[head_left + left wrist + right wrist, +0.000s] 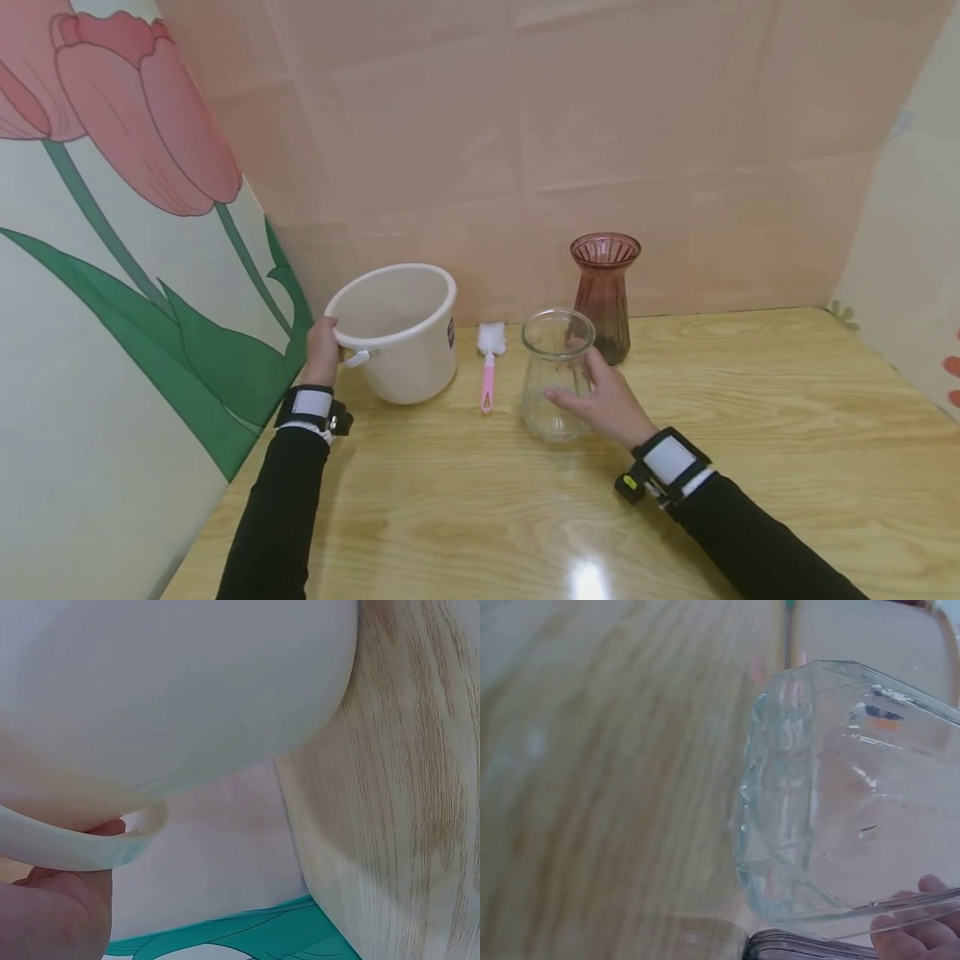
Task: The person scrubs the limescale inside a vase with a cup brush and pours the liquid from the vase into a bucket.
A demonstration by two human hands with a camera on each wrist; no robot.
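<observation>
A white plastic bucket (401, 337) stands at the table's back left. My left hand (321, 350) grips its rim on the left side, by the handle lug; in the left wrist view the bucket (172, 682) fills the frame above my fingers (56, 907). A clear glass vase (553, 375) stands at the middle of the table, and my right hand (600, 396) holds it from the right, thumb on the front and fingers behind. The right wrist view shows the vase (840, 802) close up with a fingertip (911, 941) at its edge.
A pink-handled brush with a white head (489, 367) lies between bucket and clear vase. A ribbed reddish glass vase (603, 296) stands behind the clear one. A tulip-painted panel (112, 250) walls the left side, a pink wall the back. The wooden table (750, 417) extends right.
</observation>
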